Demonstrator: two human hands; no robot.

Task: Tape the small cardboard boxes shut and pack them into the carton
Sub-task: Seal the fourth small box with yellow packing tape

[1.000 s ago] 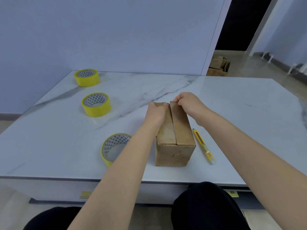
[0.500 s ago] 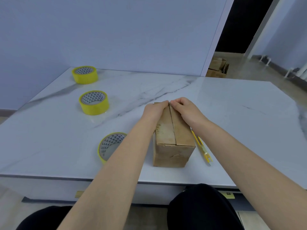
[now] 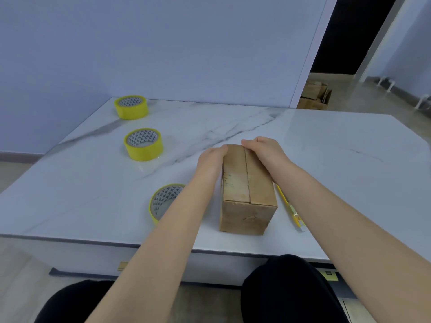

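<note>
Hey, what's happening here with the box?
A person is closing a small cardboard box on the marble table. The left hand grips its far left edge and the right hand curls over the right flap, holding the two top flaps together. No tape shows on the seam. Three yellow tape rolls sit to the left, and a yellow utility knife lies just right of the box.

White grey-veined marble tabletop (image 3: 326, 141) across the middle of the frame, pale blue wall (image 3: 186, 43) behind. Dark doorway (image 3: 349, 31) at upper right. Yellow utility knife (image 3: 290, 207) lying flat right of centre.
</note>
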